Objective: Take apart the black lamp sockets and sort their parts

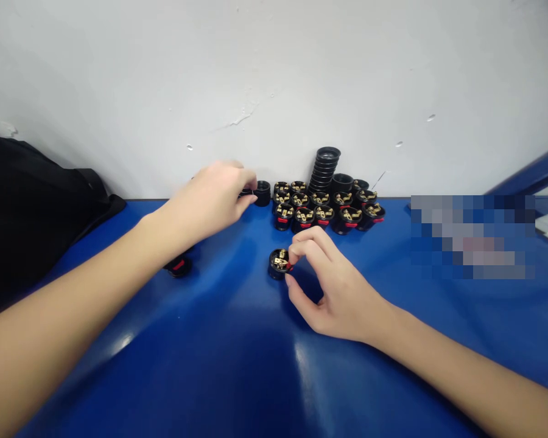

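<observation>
My right hand (331,286) pinches the right side of a round black part (278,265) that has brass contacts inside and a red tab. That part stands upright on the blue table (237,340). Farther back on the left, my left hand (221,194) has its thumb and fingers closed on a black piece, mostly hidden by the fingers. Right beside those fingertips stands a black ring (262,193). Several similar black parts with brass contacts (323,214) stand in rows behind my right hand.
A leaning stack of black rings (325,170) rises behind the rows, near the grey wall (274,79). Another black part with a red tab (179,266) sits under my left forearm. Black fabric (31,207) lies at the left, and a blue bar (530,176) stands at the right.
</observation>
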Demonstrator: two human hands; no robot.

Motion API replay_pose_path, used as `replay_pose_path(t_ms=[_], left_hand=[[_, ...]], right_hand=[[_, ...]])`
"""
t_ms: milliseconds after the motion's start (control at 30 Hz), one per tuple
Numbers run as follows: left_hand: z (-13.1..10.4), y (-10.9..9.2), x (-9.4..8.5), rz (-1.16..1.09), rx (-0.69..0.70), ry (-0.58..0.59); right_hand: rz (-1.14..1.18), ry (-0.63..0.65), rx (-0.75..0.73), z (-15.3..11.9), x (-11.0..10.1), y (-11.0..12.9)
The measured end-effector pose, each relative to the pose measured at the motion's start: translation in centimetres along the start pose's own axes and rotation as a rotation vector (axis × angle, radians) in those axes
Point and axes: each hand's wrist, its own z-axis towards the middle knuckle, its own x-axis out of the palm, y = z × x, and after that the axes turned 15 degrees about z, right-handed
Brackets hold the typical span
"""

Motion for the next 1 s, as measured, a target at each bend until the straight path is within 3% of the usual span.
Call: replay_pose_path(t_ms=[167, 433, 633, 833, 1000], left_hand=[[-3.3, -2.7, -1.1, -0.143, 0.048, 0.054], [-6.9, -4.9, -0.1, -0.163, 0.107, 0.144], [-7.6, -5.7, -0.1, -0.115, 0.104, 0.151], [-8.0, -5.3, -0.2, -0.034, 0.109, 0.130], [-8.3, -5.3, -0.4, 0.046, 0.120, 0.050]], right_hand=[[0.047, -0.044, 0.028, 0.0, 0.2, -0.2], [0.328, -0.070, 0.258, -0.2, 0.7, -1.1], [0.126, 0.053, 0.141, -0.1, 0.3, -1.3], [0.059, 0.157, 0.087, -0.4, 0.4, -1.3], [-0.049, 0.177, 0.064, -0.6, 0.4, -1.3]])
